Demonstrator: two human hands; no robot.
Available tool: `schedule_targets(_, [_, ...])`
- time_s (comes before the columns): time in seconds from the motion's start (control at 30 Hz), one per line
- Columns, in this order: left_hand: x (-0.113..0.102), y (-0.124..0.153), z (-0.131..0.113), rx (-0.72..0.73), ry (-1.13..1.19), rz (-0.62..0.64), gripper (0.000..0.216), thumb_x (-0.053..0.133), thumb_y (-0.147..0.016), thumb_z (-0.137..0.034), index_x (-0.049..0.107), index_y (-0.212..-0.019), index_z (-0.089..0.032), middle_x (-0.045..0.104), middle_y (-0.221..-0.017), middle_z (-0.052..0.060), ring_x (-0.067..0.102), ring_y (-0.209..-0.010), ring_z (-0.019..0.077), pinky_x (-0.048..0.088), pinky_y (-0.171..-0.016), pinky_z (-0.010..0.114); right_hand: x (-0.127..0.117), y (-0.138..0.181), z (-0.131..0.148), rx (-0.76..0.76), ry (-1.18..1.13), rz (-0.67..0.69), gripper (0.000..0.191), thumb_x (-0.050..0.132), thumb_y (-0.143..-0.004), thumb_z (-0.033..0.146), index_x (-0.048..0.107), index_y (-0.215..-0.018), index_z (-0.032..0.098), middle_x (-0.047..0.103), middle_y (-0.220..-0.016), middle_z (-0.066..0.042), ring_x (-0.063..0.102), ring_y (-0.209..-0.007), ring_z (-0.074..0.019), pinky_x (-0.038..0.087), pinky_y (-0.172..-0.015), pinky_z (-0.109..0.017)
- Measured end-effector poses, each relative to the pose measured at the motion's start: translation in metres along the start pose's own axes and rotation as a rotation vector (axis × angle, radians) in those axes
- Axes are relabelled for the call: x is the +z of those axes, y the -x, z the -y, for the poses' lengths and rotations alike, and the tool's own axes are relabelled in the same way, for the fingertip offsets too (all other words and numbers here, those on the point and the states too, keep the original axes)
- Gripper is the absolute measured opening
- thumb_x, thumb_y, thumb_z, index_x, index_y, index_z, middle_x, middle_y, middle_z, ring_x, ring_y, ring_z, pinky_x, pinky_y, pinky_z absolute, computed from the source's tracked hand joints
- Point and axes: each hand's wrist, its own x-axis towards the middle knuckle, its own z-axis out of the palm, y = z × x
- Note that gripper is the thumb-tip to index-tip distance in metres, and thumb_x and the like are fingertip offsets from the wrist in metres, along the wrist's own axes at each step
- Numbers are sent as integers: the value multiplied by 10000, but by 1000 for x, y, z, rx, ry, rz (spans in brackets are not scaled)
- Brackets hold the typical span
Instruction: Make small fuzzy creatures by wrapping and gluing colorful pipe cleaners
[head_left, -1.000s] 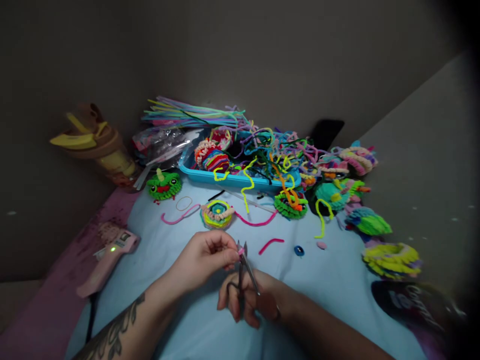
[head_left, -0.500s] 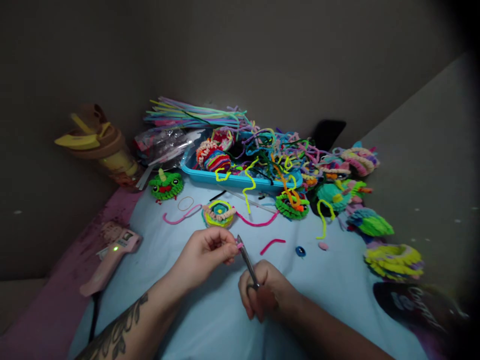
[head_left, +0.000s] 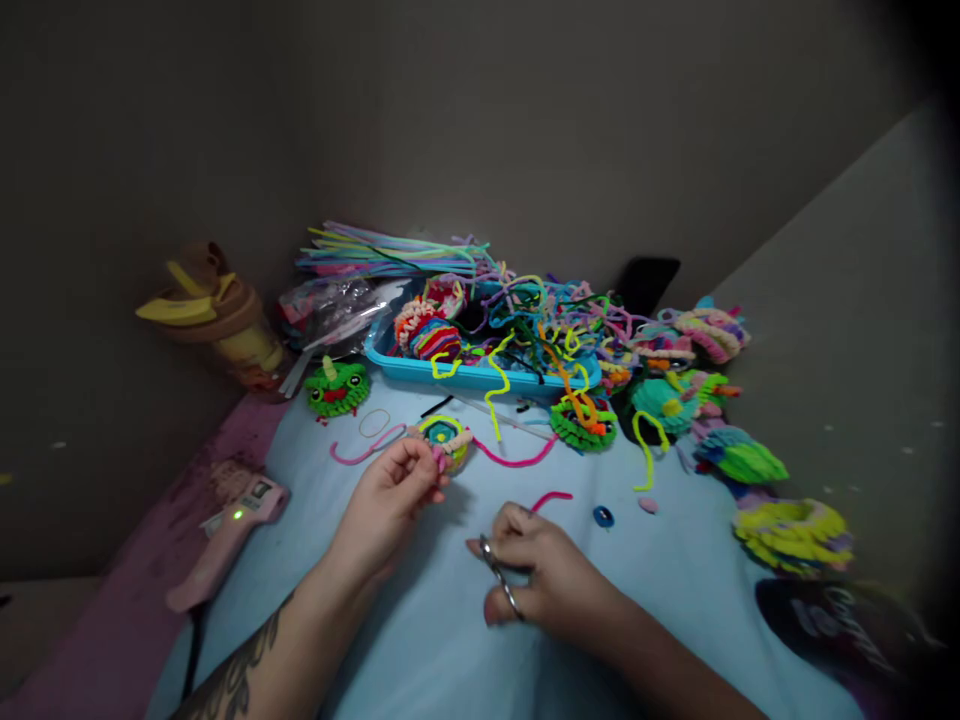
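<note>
Between the thumb and fingers of my left hand (head_left: 394,500) is a short bit of pink pipe cleaner (head_left: 439,459). Just behind it lies a round yellow and teal pipe-cleaner piece (head_left: 441,434), partly covered by the hand. My right hand (head_left: 559,575) grips scissors (head_left: 496,570) by the finger loops; their blades are hard to see. Beyond that hand is a cut length of bright pink pipe cleaner (head_left: 553,497). A blue eye-like disc (head_left: 603,517) and a small pink oval (head_left: 649,506) rest to its right.
A blue tray (head_left: 480,376) overflows with tangled pipe cleaners. At left are a pink glue gun (head_left: 229,530), a green horned figure (head_left: 337,388) and a brown-lidded cup (head_left: 225,320). Several fuzzy pieces, including a yellow one (head_left: 791,533), line the right side of the blue cloth (head_left: 420,640).
My left hand has drawn left and slightly up with the pink bit, away from the scissors. In my right hand, the scissors have turned so their blades no longer point at it.
</note>
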Motion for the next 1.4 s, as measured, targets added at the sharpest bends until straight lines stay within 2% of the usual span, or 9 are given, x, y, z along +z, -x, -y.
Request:
schedule_targets(0.1, [0, 0, -1, -49, 70, -4, 310, 741, -669, -377, 555, -758, -147, 581, -717, -8, 532, -619, 72, 438, -551, 162, -1, 0, -6, 37, 310, -44, 150, 623, -801, 311, 709, -838, 194, 632, -707, -39, 562, -696, -141, 412, -670, -223])
schedule_targets(0.17, [1, 0, -2, -73, 91, -10, 315, 759, -650, -364, 561, -757, -144, 583, -722, -9, 532, -619, 68, 440, -546, 158, -2, 0, -8, 23, 391, 8, 176, 530, -856, 227, 698, -887, 187, 661, -714, -46, 583, -661, -131, 410, -643, -205])
schedule_targets(0.43, [1, 0, -3, -114, 69, 5, 313, 773, -631, -360, 575, -736, -141, 559, -670, -24, 498, -571, 53, 416, -504, 144, -7, 6, -8, -163, 429, 90, 310, 405, -884, 137, 609, -1116, 160, 648, -818, -75, 577, -692, -149, 415, -639, -226])
schedule_targets(0.63, [3, 3, 2, -245, 26, 121, 303, 755, -656, -349, 563, -773, -146, 586, -706, -8, 496, -556, 54, 384, -474, 147, -16, 8, 0, -103, 379, 100, 194, 509, -831, 128, 683, -847, 212, 571, -786, -30, 533, -671, -119, 383, -607, -209])
schedule_targets(0.73, [6, 6, 5, -261, 6, 162, 295, 752, -661, -339, 557, -770, -145, 597, -725, 0, 516, -592, 65, 392, -510, 157, -17, 8, 3, -90, 215, -129, 129, 560, -817, 199, 688, -806, 209, 555, -807, -30, 530, -699, -121, 404, -650, -222])
schedule_targets(0.87, [12, 11, 11, -209, -87, 302, 281, 735, -675, -355, 576, -711, -127, 584, -662, -1, 510, -586, 77, 394, -570, 189, -11, 6, 7, -42, -133, -410, 251, 622, -777, 264, 648, -1016, 194, 538, -806, -23, 469, -569, -89, 397, -537, -216])
schedule_targets(1.13, [19, 16, 16, -204, -174, 337, 315, 761, -618, -386, 595, -673, -124, 572, -624, 8, 505, -582, 101, 391, -587, 224, 5, 1, 7, -53, -398, -589, 144, 663, -748, 330, 649, -786, 192, 524, -772, -23, 484, -627, -109, 402, -532, -218])
schedule_targets(1.3, [20, 16, 18, -205, -170, 352, 328, 744, -631, -408, 583, -680, -125, 560, -629, 7, 491, -564, 96, 389, -568, 222, 5, -2, 6, -113, -565, -503, 203, 647, -760, 369, 565, -755, 183, 498, -813, -24, 505, -703, -120, 431, -575, -224])
schedule_targets(1.4, [18, 15, 17, -94, -227, 254, 282, 719, -662, -386, 593, -693, -136, 578, -673, 13, 488, -568, 96, 388, -560, 219, 1, -4, 4, -126, -715, -488, 273, 672, -738, 392, 504, -697, 181, 526, -759, -15, 530, -697, -121, 447, -600, -238])
